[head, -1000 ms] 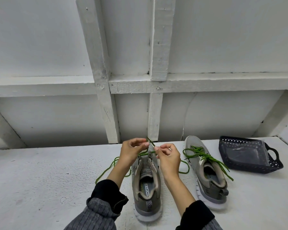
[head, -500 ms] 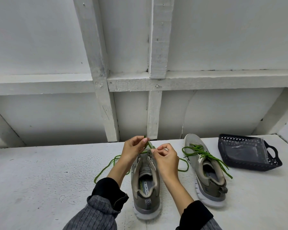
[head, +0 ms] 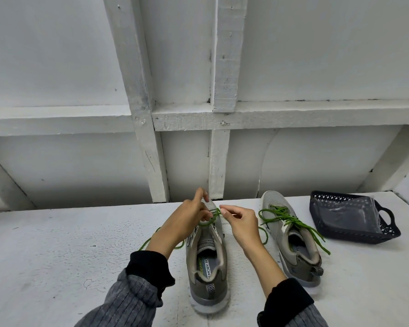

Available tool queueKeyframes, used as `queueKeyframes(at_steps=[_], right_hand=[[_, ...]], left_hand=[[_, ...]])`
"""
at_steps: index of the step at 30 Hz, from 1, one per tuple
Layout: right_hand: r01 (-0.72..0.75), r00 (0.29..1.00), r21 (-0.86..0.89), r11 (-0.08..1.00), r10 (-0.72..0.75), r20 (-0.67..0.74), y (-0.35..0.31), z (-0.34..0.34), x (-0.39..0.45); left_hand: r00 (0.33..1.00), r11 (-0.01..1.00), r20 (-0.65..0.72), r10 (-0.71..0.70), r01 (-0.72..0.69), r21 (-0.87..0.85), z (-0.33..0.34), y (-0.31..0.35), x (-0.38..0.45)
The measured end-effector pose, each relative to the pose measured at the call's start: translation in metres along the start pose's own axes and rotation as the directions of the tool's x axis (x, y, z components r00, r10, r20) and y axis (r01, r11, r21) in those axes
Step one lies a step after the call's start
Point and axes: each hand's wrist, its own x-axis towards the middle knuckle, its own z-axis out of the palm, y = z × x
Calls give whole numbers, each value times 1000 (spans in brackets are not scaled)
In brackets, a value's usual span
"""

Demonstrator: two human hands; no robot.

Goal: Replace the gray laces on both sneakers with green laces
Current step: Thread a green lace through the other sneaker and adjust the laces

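Two grey sneakers stand on the white table, heels toward me. The left sneaker [head: 207,267] sits between my forearms, with a green lace [head: 214,214] crossing over its front. My left hand [head: 188,219] hovers over the toe area, fingers curled around the lace. My right hand [head: 240,219] is just right of the shoe and pinches a lace end between thumb and fingertips. Loose green lace trails out on the table on both sides of this shoe. The right sneaker [head: 293,237] has a green lace [head: 291,218] threaded through and lying loose over its side.
A dark perforated plastic basket [head: 364,234] with a clear plastic bag inside sits at the right, next to the right sneaker. A white wooden-framed wall [head: 220,114] rises directly behind the table. The table surface [head: 57,256] stretches out to the left.
Both hands have moved forward from over the shoe's tongue to its toe end, still working the green lace. My left fingers have spread a little.
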Motion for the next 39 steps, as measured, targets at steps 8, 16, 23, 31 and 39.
queueKeyframes(at_steps=[8, 16, 23, 31, 39], right_hand=[[30, 997, 20, 999, -31, 68, -4, 5, 4], [31, 999, -19, 999, -31, -15, -5, 9, 3], [2, 954, 166, 986, 47, -295, -18, -13, 25], [39, 985, -341, 939, -95, -147, -11, -27, 27], [274, 962, -533, 801, -234, 144, -16, -11, 22]], left_hand=[[999, 999, 15, 50, -50, -16, -3, 2, -2], [999, 996, 37, 33, -29, -86, -1, 1, 0], [993, 989, 104, -62, 75, -130, -16, -10, 2], [995, 982, 74, -73, 85, -168, -22, -7, 10], [994, 994, 105, 0, 11, -106, -20, 5, 15]])
